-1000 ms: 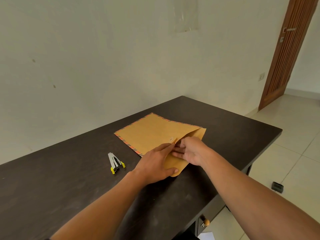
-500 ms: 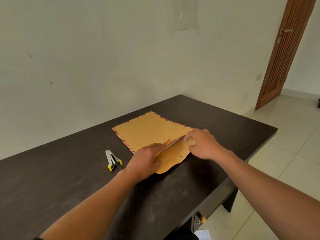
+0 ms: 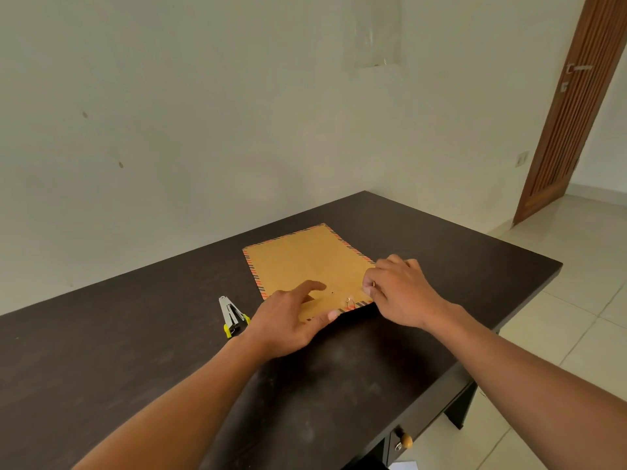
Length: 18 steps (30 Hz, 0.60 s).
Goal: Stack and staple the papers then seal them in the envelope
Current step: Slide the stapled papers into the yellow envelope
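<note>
A: What is the left hand (image 3: 288,320) doing down by the near edge of the desk (image 3: 135,334)?

B: It is lying flat and spread, gripping nothing, thumb and forefinger pressing on the near end of the envelope (image 3: 305,266). I judge it is pinning the folded flap so the envelope is not sliding while the other hand works.

A: And the right hand (image 3: 403,293)?

B: It is curling over the envelope's near right corner, fingertips pinched. Something thin and metallic is showing between them, possibly 1 prong of the clasp (image 3: 349,302), though that detail is too small to be sure.

A: Where are the papers?

B: None are showing, so they are probably sitting inside the envelope, which is lying flat across the middle of the desk, striped border facing up, running toward the far edge.

A: The stapler (image 3: 232,317)?

B: It is resting just left of the left wrist, untouched, likely parked within reach.
</note>
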Tool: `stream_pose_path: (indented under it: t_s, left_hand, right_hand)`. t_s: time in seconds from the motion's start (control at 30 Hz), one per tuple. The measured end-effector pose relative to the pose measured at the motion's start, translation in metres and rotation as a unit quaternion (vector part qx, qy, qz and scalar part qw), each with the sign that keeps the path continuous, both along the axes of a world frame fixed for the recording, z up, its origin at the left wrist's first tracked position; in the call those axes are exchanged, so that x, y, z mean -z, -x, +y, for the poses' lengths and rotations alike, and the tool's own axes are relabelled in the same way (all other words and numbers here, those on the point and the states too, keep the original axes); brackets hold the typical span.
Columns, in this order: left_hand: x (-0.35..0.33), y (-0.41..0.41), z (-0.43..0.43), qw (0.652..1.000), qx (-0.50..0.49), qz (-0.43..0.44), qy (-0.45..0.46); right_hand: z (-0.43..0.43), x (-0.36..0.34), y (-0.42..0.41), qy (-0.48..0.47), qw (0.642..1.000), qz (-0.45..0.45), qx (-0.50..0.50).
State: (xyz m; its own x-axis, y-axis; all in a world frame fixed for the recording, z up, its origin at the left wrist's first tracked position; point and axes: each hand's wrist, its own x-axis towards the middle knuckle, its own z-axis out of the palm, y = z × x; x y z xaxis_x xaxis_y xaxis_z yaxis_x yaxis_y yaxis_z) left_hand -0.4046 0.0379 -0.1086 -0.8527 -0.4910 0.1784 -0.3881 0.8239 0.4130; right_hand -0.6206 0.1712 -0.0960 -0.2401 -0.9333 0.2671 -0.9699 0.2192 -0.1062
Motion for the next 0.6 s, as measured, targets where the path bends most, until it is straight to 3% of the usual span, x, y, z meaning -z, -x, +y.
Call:
stream_pose_path:
  t_s: [0.07,0.17,0.27,0.4,0.6]
  left_hand:
    - [0.001,-0.001,-0.005,0.999,-0.009,-0.013,0.028]
    - [0.002,-0.003,-0.012,0.999,-0.036,-0.017,0.013]
    - [0.003,-0.006,-0.016,0.997,-0.05,-0.054,-0.006]
    - [0.013,-0.011,-0.015,0.995,-0.033,-0.056,0.076]
    - [0.024,-0.015,-0.016,0.989,-0.026,-0.014,0.144]
  right_hand:
    - [-0.004,-0.009,-0.002,-0.035,0.999,-0.014,-0.011]
    - [-0.008,-0.022,-0.011,-0.125,0.985,-0.115,-0.015]
    - [-0.014,-0.022,-0.019,-0.172,0.976,-0.131,-0.012]
    - [-0.018,-0.01,-0.03,-0.196,0.971,-0.139,0.001]
    - [-0.025,0.005,-0.038,-0.157,0.946,-0.274,0.076]
